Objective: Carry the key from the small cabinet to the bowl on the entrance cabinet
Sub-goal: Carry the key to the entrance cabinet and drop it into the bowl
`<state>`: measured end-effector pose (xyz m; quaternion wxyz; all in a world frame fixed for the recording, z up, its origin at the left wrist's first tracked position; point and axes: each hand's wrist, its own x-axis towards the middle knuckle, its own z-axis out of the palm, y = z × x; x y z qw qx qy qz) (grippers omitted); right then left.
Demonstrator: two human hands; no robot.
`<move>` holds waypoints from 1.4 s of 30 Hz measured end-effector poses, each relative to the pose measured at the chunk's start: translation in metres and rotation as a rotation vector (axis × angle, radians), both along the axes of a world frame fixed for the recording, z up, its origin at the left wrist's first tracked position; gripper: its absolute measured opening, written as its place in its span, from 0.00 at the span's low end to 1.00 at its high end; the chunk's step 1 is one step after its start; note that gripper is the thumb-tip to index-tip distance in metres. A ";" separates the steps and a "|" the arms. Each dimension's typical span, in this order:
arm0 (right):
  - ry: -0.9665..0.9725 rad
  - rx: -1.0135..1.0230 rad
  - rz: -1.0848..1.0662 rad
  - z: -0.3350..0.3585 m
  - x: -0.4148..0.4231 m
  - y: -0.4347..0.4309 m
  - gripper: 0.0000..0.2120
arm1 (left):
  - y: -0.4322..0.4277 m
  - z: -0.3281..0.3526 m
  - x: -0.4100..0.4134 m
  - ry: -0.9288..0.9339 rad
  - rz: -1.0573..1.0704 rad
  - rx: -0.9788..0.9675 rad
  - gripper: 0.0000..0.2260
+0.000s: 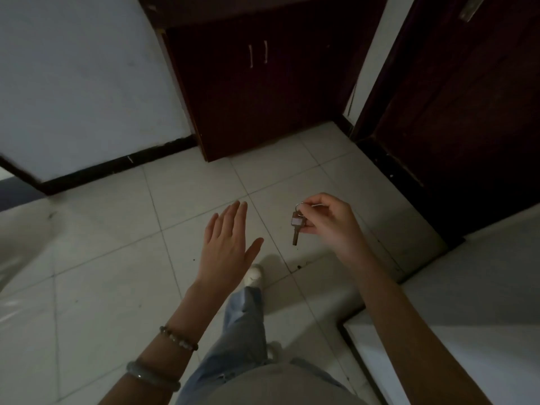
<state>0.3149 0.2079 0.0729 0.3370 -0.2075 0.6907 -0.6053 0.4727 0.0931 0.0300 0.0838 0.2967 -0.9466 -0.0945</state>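
Observation:
My right hand (330, 222) pinches a small brass key (296, 228) by its metal ring, and the blade hangs down above the tiled floor. To its left, my left hand (230, 241) is flat and open with the fingers together, holding nothing. A dark wooden cabinet (263, 92) with two pale door handles stands ahead against the wall. No bowl is in view; the cabinet's top is cut off by the frame edge.
A dark wooden door (467, 112) fills the right side. White walls (81, 83) with a black skirting run on the left. A white wall corner (455, 331) juts in at the lower right. My leg and shoe (254, 274) step over the pale floor tiles (117, 258).

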 end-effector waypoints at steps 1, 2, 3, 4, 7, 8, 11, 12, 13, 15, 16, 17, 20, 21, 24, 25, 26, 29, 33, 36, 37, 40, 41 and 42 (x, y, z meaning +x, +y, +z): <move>0.001 -0.005 -0.004 -0.002 -0.009 -0.009 0.02 | -0.010 -0.002 -0.010 0.005 -0.004 0.006 0.31; 0.006 -0.007 -0.009 -0.003 -0.020 -0.019 0.02 | -0.022 -0.003 -0.020 0.009 -0.005 0.012 0.31; 0.012 -0.004 -0.012 -0.005 -0.031 -0.030 0.02 | -0.035 -0.004 -0.030 0.014 -0.006 0.013 0.31; 0.017 0.002 -0.014 -0.005 -0.041 -0.041 0.03 | -0.047 -0.005 -0.040 0.018 -0.008 0.010 0.31; 0.008 0.008 -0.029 -0.004 -0.074 -0.079 0.04 | -0.088 -0.006 -0.075 0.013 -0.016 0.015 0.31; 0.004 0.009 -0.036 -0.002 -0.085 -0.091 0.04 | -0.101 -0.006 -0.087 0.009 -0.020 0.021 0.31; 0.015 0.018 -0.066 0.003 -0.120 -0.126 0.03 | -0.138 -0.003 -0.125 0.014 -0.039 0.030 0.31; 0.018 0.021 -0.079 0.005 -0.131 -0.136 0.03 | -0.150 -0.001 -0.137 0.021 -0.048 0.033 0.31; 0.022 0.020 -0.088 0.007 -0.143 -0.147 0.02 | -0.162 0.001 -0.149 0.028 -0.057 0.037 0.31; 0.024 0.005 -0.100 0.010 -0.164 -0.165 0.03 | -0.183 0.004 -0.172 0.039 -0.078 0.037 0.31; 0.023 -0.006 -0.105 0.011 -0.174 -0.172 0.03 | -0.192 0.005 -0.183 0.044 -0.090 0.035 0.31; 0.026 -0.012 -0.110 0.012 -0.184 -0.179 0.03 | -0.199 0.006 -0.194 0.050 -0.100 0.034 0.31; 0.032 -0.011 -0.140 0.010 -0.213 -0.194 0.04 | -0.218 0.009 -0.225 0.059 -0.120 0.047 0.31; 0.027 -0.014 -0.155 0.009 -0.222 -0.198 0.04 | -0.223 0.010 -0.235 0.064 -0.129 0.048 0.31; 0.020 -0.018 -0.173 0.007 -0.252 -0.211 0.05 | -0.239 0.011 -0.267 0.065 -0.158 0.037 0.31; 0.022 -0.019 -0.175 0.006 -0.262 -0.214 0.06 | -0.244 0.011 -0.277 0.063 -0.165 0.035 0.31; 0.028 -0.019 -0.178 0.005 -0.273 -0.219 0.07 | -0.250 0.011 -0.289 0.060 -0.170 0.033 0.31; 0.030 -0.040 -0.183 0.002 -0.310 -0.232 0.05 | -0.266 0.009 -0.329 0.067 -0.184 0.029 0.31; 0.051 -0.057 -0.195 -0.003 -0.375 -0.248 0.05 | -0.284 0.005 -0.398 0.068 -0.196 0.039 0.31; 0.049 -0.062 -0.216 -0.003 -0.433 -0.259 0.04 | -0.296 0.004 -0.457 0.059 -0.213 0.046 0.31; 0.045 -0.064 -0.223 -0.001 -0.453 -0.263 0.04 | -0.299 0.005 -0.478 0.053 -0.218 0.046 0.32; 0.057 -0.057 -0.235 0.005 -0.508 -0.274 0.04 | -0.307 0.013 -0.539 0.052 -0.235 0.043 0.32; 0.066 -0.061 -0.233 0.007 -0.525 -0.276 0.05 | -0.309 0.016 -0.559 0.057 -0.239 0.043 0.32; 0.075 -0.067 -0.230 0.009 -0.541 -0.278 0.06 | -0.310 0.019 -0.577 0.061 -0.242 0.043 0.31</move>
